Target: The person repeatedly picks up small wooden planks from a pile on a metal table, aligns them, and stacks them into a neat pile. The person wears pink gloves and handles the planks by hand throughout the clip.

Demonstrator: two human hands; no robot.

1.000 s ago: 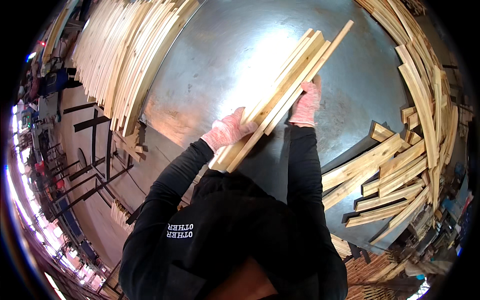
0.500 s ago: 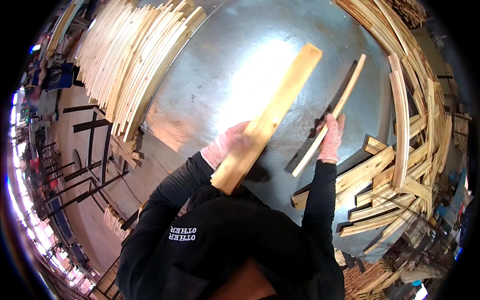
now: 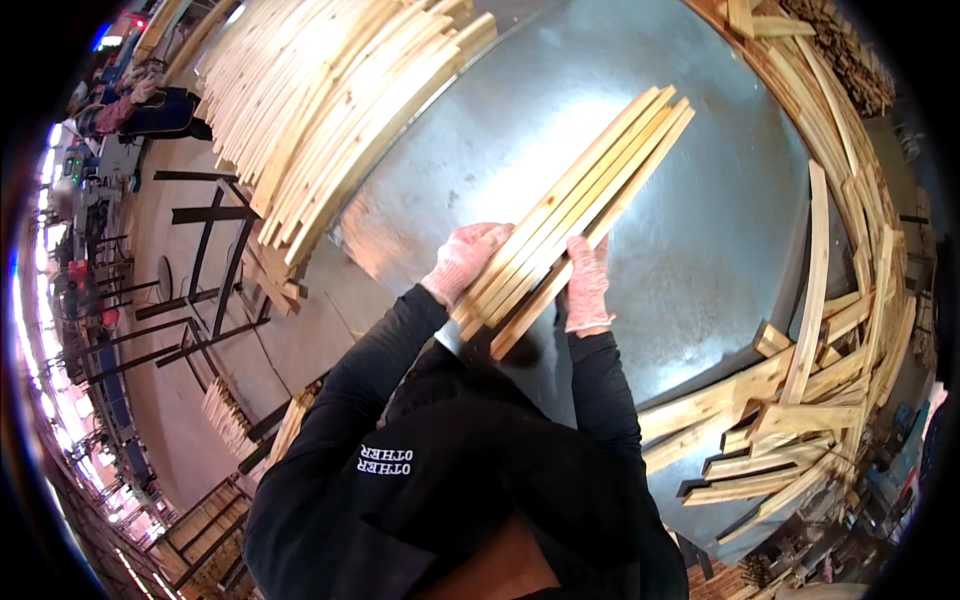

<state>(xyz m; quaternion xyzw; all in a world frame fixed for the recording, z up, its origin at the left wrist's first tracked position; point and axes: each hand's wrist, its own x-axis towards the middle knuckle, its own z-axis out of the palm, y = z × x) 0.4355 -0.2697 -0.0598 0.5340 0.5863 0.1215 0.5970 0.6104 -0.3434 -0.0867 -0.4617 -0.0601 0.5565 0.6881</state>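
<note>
Several narrow wooden strips lie side by side in a slanted bundle over the shiny metal table. My left hand, in a pink-and-white knit glove, is closed on the bundle's left side near its lower end. My right hand, gloved the same way, grips the rightmost wooden strip. A thin dark gap separates that strip from the others toward the lower end. Some of my fingers are hidden under the wood.
A large stack of pale strips stands at the far left. Loose wooden pieces lie in a jumble at the right, beside a long curved row of strips. Black metal frames stand on the floor at left. Another person is at the far left.
My right hand has brought its strip leftward against the pieces in my left hand. The held wood has turned, so several narrow edges now show. The view has shifted slightly.
</note>
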